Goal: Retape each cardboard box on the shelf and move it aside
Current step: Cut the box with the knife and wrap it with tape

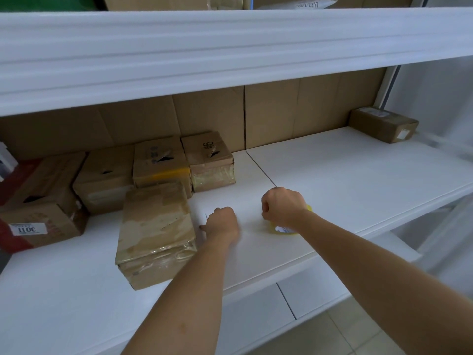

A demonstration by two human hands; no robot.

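A taped cardboard box [156,231] lies on the white shelf [345,180], pulled forward from a row of several boxes [158,162] against the back. My left hand [222,222] sits just right of that box with its fingers curled, pinching a thin pale tape strip [206,217] that sticks up beside the box's edge. My right hand [282,204] hovers further right and grips a yellow roll of tape [286,229], mostly hidden under the wrist.
One more cardboard box [384,124] stands alone at the shelf's far right back corner. A box with a white label [38,213] sits at the far left. An upper shelf edge [230,55] overhangs closely. Cardboard sheets line the back wall.
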